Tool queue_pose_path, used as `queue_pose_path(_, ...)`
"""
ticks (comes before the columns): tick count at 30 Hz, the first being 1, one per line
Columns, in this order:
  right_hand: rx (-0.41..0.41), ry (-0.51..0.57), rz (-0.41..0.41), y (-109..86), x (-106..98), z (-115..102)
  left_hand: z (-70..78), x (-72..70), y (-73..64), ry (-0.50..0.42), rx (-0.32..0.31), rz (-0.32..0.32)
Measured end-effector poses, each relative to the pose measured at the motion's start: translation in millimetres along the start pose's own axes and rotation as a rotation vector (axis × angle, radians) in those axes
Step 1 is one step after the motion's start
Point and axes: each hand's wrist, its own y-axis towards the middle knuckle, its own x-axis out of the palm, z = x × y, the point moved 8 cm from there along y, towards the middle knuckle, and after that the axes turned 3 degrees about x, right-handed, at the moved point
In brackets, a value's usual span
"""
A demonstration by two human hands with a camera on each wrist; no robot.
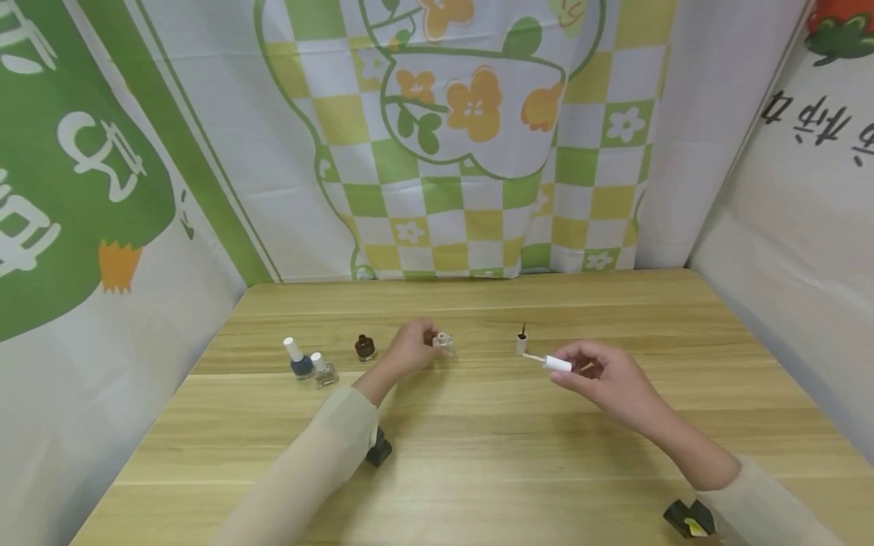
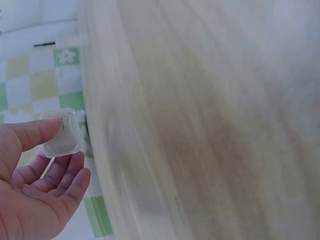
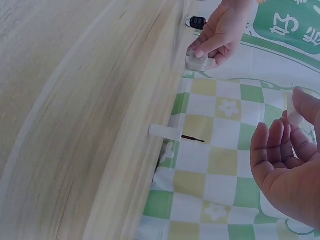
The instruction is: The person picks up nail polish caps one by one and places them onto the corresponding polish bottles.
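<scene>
My left hand [image 1: 412, 347] pinches a clear, uncapped nail polish bottle [image 1: 445, 345] between thumb and fingers, low over the table. Its thumb lies across the glass bottle [image 2: 64, 142] in the left wrist view. Over the table's right half, my right hand [image 1: 608, 379] grips a white nail polish cap [image 1: 558, 364], whose pale brush points left. Between the hands, a second white cap [image 1: 522, 345] stands upside down with its dark brush [image 3: 192, 138] upward. An open dark brown polish bottle [image 1: 365, 349] stands just left of my left hand.
Farther left stand two bottles with white caps, a dark blue polish [image 1: 300, 366] and a clear greyish one [image 1: 325, 374], close together. The wooden table [image 1: 478, 470] ends at a checked, flowered curtain [image 1: 478, 220]. Black wrist devices [image 1: 690, 519] sit at both sleeves.
</scene>
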Motion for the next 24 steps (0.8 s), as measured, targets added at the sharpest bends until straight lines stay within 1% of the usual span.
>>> queue_pose_path(7,-0.013,0.005,0.007,1.5,-1,1,16.4,6.7,-17.8,-0.052,0.074,-0.060)
queue_pose_path(10,-0.019,0.007,0.007,2.0,-1,1,24.5,8.9,-26.8,-0.082,0.101,-0.071)
queue_pose_path(17,-0.025,0.029,0.003,1.2,2,-4,45.0,12.9,-50.0,-0.151,0.135,-0.117)
queue_pose_path(22,-0.019,0.063,-0.002,-1.3,3,-12,57.4,15.9,-62.8,-0.226,0.163,-0.150)
queue_pose_path(24,-0.027,0.073,-0.001,-2.0,4,-16,59.9,17.5,-66.7,-0.255,0.162,-0.160)
